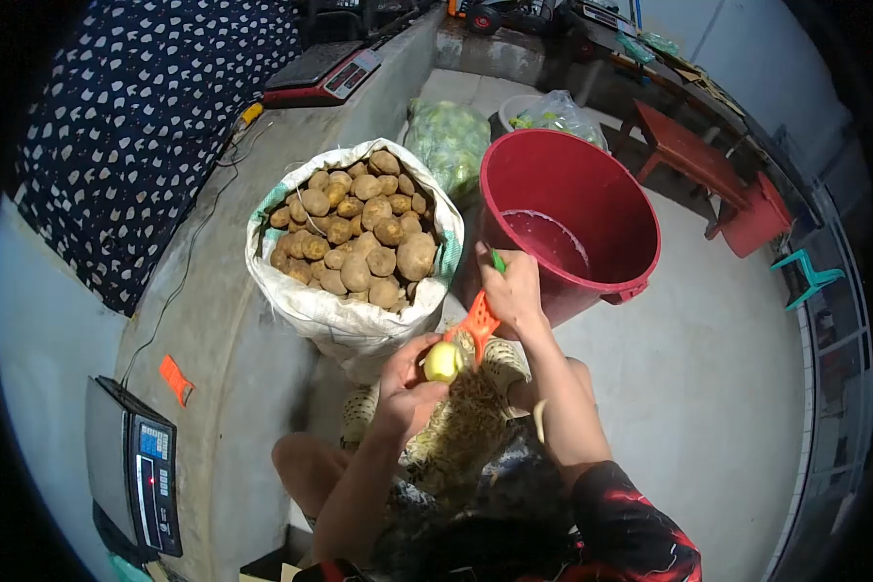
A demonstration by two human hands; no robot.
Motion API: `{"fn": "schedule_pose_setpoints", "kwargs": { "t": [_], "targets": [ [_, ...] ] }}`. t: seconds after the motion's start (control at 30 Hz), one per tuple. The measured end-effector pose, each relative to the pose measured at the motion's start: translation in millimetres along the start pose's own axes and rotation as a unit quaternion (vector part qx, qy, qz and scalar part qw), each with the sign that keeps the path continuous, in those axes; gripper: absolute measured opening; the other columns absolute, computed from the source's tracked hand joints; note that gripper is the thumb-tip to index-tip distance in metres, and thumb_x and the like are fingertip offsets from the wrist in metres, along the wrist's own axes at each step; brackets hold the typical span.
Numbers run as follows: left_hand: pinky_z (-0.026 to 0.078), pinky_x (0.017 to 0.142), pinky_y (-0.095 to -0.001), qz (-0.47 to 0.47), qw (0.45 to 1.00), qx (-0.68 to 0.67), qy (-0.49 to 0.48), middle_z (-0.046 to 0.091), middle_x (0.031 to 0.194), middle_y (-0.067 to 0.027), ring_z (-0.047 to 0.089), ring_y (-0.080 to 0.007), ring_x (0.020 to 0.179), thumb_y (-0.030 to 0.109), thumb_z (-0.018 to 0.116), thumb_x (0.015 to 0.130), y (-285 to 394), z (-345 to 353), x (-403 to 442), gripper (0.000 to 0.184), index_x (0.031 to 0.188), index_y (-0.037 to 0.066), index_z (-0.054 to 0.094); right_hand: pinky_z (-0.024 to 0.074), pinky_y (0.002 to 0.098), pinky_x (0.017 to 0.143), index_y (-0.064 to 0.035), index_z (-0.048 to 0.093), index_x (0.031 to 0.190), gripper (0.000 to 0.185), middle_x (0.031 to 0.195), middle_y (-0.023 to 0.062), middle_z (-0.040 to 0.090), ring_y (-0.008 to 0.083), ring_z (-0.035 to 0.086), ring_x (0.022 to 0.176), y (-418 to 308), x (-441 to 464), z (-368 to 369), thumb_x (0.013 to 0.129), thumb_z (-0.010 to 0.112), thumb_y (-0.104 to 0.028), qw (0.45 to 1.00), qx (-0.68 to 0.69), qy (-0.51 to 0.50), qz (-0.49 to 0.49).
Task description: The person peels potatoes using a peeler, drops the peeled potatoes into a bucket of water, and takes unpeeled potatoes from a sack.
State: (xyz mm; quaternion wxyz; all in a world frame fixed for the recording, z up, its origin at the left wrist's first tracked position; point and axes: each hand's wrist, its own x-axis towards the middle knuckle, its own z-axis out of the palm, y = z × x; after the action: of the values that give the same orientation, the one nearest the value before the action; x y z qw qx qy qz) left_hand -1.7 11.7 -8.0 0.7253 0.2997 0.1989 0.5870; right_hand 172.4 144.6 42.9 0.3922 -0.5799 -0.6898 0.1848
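Note:
A partly peeled, yellow potato (442,362) is held in my left hand (407,383), low in front of me. My right hand (511,289) grips an orange peeler (479,323) with a green end showing above the fist; its orange head is close beside the potato. Whether the blade touches the potato I cannot tell. Ahead to the left stands a white sack (330,320) full of unpeeled brown potatoes (359,228). A large red tub (572,213) with some liquid at its bottom stands just beyond my right hand. Peelings (461,417) lie in a heap below my hands.
Scales (136,466) sit at the lower left, near another orange tool (177,379) on the ledge. A red scale (325,80) rests farther up the ledge. Behind the sack is a bag of green produce (448,141). A red bench (689,155) stands at the right.

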Motion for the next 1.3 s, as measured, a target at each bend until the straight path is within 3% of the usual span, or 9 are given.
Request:
{"fn": "schedule_pose_setpoints", "kwargs": {
  "t": [0.13, 0.27, 0.43, 0.6, 0.8, 0.9, 1.0, 1.17, 1.3],
  "targets": [
    [0.041, 0.099, -0.0326, -0.011, 0.998, -0.057, -0.012, 0.053, 0.121, -0.0133, 0.053, -0.0206, 0.112, -0.003, 0.065, 0.075, 5.7, 2.6, 4.3, 0.063, 0.132, -0.007, 0.04, 0.0422, 0.0433, 0.054, 0.0029, 0.06, 0.066, 0.028, 0.057, 0.025, 0.05, 0.0421, 0.05, 0.053, -5.5, 2.1, 1.3, 0.081, 0.059, -0.021, 0.991, 0.103, -0.01, 0.082],
    [0.039, 0.101, -0.034, 0.01, 1.0, 0.016, 0.001, 0.052, 0.123, -0.014, 0.051, -0.0217, 0.115, 0.0, 0.067, 0.076, 4.6, 4.1, -2.5, 0.064, 0.133, -0.007, 0.04, 0.0392, 0.0423, 0.051, 0.0051, 0.054, 0.062, 0.032, 0.054, 0.0234, 0.044, 0.0265, 0.045, 0.044, -15.7, -7.9, -4.9, 0.081, 0.06, -0.02, 0.999, 0.04, 0.004, -0.025],
    [0.041, 0.101, -0.034, 0.004, 0.998, -0.061, -0.034, 0.054, 0.121, -0.0144, 0.054, -0.0214, 0.113, -0.003, 0.065, 0.076, 5.9, -0.2, 2.4, 0.061, 0.132, -0.007, 0.041, 0.0369, 0.0406, 0.049, 0.0037, 0.05, 0.058, 0.046, 0.047, 0.0163, 0.04, 0.0125, 0.038, 0.048, -1.6, 3.1, 7.2, 0.089, 0.06, -0.029, 0.987, 0.136, 0.016, 0.089],
    [0.039, 0.103, -0.0357, 0.012, 0.998, 0.058, -0.004, 0.054, 0.121, -0.0145, 0.054, -0.0231, 0.114, -0.003, 0.064, 0.076, 3.7, 3.0, -2.0, 0.06, 0.131, -0.006, 0.041, 0.0388, 0.0401, 0.05, 0.0021, 0.054, 0.061, 0.025, 0.051, 0.0201, 0.044, 0.0349, 0.037, 0.047, -16.6, -8.3, -1.1, 0.076, 0.058, -0.017, 0.998, 0.051, 0.002, -0.031],
    [0.037, 0.106, -0.04, 0.013, 0.999, -0.038, 0.018, 0.056, 0.121, -0.0178, 0.054, -0.029, 0.116, 0.005, 0.066, 0.072, 11.1, 16.0, 0.0, 0.065, 0.13, -0.009, 0.042, 0.0361, 0.0385, 0.049, 0.0049, 0.056, 0.064, 0.04, 0.05, 0.0196, 0.043, 0.0224, 0.035, 0.045, -2.8, -1.4, 1.3, 0.09, 0.06, -0.026, 0.987, 0.141, 0.002, 0.081],
    [0.036, 0.106, -0.0399, 0.018, 0.995, 0.084, 0.041, 0.055, 0.122, -0.0173, 0.053, -0.0287, 0.116, 0.007, 0.066, 0.072, 8.1, 19.3, -1.5, 0.066, 0.131, -0.01, 0.041, 0.0394, 0.0412, 0.051, 0.0032, 0.057, 0.065, 0.035, 0.055, 0.0231, 0.05, 0.035, 0.047, 0.047, -30.8, -15.6, -12.2, 0.087, 0.059, -0.024, 0.998, 0.046, -0.02, -0.027],
    [0.04, 0.101, -0.0366, 0.013, 0.999, -0.014, -0.027, 0.053, 0.123, -0.0129, 0.053, -0.0226, 0.115, -0.001, 0.068, 0.074, 3.8, 3.4, -1.6, 0.065, 0.133, -0.005, 0.041, 0.0401, 0.0427, 0.051, 0.0025, 0.058, 0.064, 0.036, 0.056, 0.0244, 0.052, 0.0411, 0.048, 0.051, 2.2, 0.9, 3.9, 0.087, 0.058, -0.025, 0.998, 0.012, 0.025, 0.063],
    [0.041, 0.101, -0.0346, 0.014, 0.999, -0.047, -0.021, 0.054, 0.121, -0.0125, 0.053, -0.0216, 0.113, -0.001, 0.069, 0.074, 8.1, 8.4, -0.1, 0.066, 0.133, -0.006, 0.041, 0.0408, 0.0398, 0.053, 0.0026, 0.061, 0.065, 0.034, 0.053, 0.0226, 0.049, 0.0094, 0.054, 0.053, -19.6, -3.2, -11.0, 0.086, 0.062, -0.024, 0.994, 0.07, -0.024, 0.081],
    [0.04, 0.101, -0.0346, 0.008, 1.0, 0.013, 0.009, 0.054, 0.121, -0.0132, 0.054, -0.0222, 0.112, 0.001, 0.07, 0.073, 8.4, 5.4, -4.0, 0.068, 0.133, -0.006, 0.04, 0.0434, 0.0436, 0.055, 0.0021, 0.06, 0.064, 0.029, 0.057, 0.0249, 0.052, 0.0343, 0.06, 0.053, -37.3, -12.1, -17.8, 0.083, 0.061, -0.02, 0.999, 0.005, -0.02, -0.034]
  ]
}}
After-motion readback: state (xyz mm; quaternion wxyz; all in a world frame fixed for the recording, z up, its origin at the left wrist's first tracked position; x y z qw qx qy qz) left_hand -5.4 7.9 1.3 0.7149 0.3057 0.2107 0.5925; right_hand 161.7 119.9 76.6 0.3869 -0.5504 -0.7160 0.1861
